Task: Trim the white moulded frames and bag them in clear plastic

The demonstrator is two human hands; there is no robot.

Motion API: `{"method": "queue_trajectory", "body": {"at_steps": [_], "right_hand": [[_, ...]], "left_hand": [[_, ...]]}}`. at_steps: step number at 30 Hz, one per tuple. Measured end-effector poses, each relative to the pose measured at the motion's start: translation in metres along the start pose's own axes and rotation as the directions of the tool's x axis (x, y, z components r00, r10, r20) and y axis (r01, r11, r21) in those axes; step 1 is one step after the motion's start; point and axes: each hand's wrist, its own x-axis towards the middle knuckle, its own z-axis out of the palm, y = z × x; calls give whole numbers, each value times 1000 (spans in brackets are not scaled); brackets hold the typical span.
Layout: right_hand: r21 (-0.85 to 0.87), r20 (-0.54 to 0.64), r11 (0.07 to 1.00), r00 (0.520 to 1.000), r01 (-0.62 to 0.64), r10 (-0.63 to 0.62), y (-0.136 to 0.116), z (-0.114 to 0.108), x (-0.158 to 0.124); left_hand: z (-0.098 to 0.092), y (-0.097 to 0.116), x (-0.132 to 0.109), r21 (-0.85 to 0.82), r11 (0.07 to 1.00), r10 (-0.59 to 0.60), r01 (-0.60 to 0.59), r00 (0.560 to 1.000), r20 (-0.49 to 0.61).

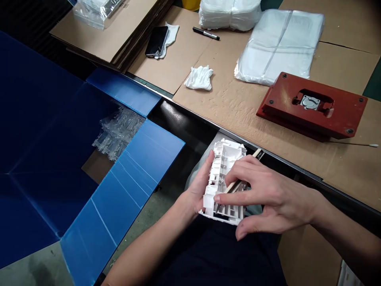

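Observation:
My left hand (200,186) is wrapped round the left side of a white plastic molded part (222,169) with many ribs and small compartments, held tilted over my lap. Above its lower half is my right hand (268,194), gripping a slim beige tool (258,155) with a dark printed end. That tool slants between my fingers down toward the part, and its tip is too hard to make out. My index fingertip touches the part or hovers just over it, while my thumb is spread away near the lower right corner.
A blue bin (119,186) at left contains bagged clear pieces (119,133). On the cardboard-covered table (226,103) are a red fixture block (315,105), stacked plastic bags (282,45), a white cloth (199,78), a marker (206,33) and a phone (157,41). Cardboard sheets (98,35) are stacked behind.

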Motion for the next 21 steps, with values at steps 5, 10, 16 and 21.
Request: {"method": "queue_trajectory", "body": {"at_steps": [5, 10, 16, 21], "right_hand": [[34, -4, 999, 1000, -9, 9, 1, 4, -4], [3, -75, 1000, 997, 16, -16, 2, 8, -7], [-22, -77, 1000, 997, 15, -17, 4, 9, -8], [-27, -110, 1000, 994, 7, -10, 6, 12, -10]], "left_hand": [[2, -2, 1, 12, 1000, -5, 5, 1000, -7], [1, -2, 1, -28, 1000, -12, 12, 1000, 3], [2, -1, 0, -7, 1000, -5, 5, 1000, -23], [-2, 0, 2, -21, 1000, -3, 3, 1000, -1]]}}
